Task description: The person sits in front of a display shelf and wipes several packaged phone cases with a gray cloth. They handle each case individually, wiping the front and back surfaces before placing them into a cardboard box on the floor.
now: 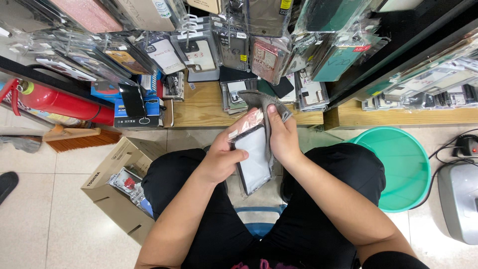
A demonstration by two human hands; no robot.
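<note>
Clear, shiny plastic wraps the flat phone case pack, and it sits in the middle, just above the person's lap. The left hand is closed around its left edge, thumb across the front. The right hand presses a grey cloth against the pack's right side; its fingers are curled on the cloth, though I cannot be sure if they pinch the pack too.

The pack looks light and thin. It is likely a bit bendy, and the wrap is probably slippery, so the long edges seem the best place to hold it.

Above the pack, on the wooden shelf, many more packs hang and lean: pink, white, grey and teal ones, some with small yellow or red tags. Left of the pack sits an open brown cardboard box on the floor. Further left lies a red fire extinguisher. Right of the pack stands a green bucket.
</note>
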